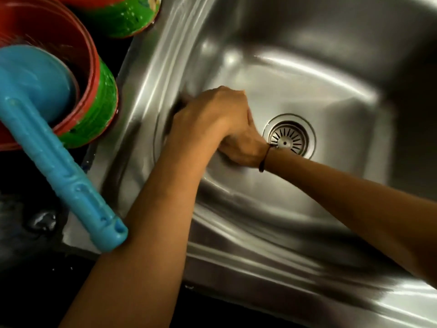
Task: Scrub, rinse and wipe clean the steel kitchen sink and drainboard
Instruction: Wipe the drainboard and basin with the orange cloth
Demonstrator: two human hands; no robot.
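Steel fills most of the view: the sink (307, 67) is a brushed, shiny basin whose left wall and front rim curve around both hands, with streaks of light on the metal. Next in size are the two bare forearms, which reach in from the near edge and meet low on the basin's left wall. At the left of the sink rim stands a red tub with a green band (94, 107), and a second green-sided tub (123, 17) sits behind it at the top edge. A blue plastic dipper (35, 76) lies in the red tub, its long handle slanting out over the dark, wet counter (35, 221) toward the left forearm. The left hand (210, 114) is curled, knuckles up, pressed to the steel wall; something dark and blurred shows just past its fingers, on the side away from the drain, and I cannot tell what it is or whether the fingers grip it. The right hand (241, 147) lies just under and beside the left, touching it, its fingers hidden, so their state cannot be told; a thin dark band circles its wrist. Just beyond that wrist sits the round drain strainer (289, 136) in the basin floor.
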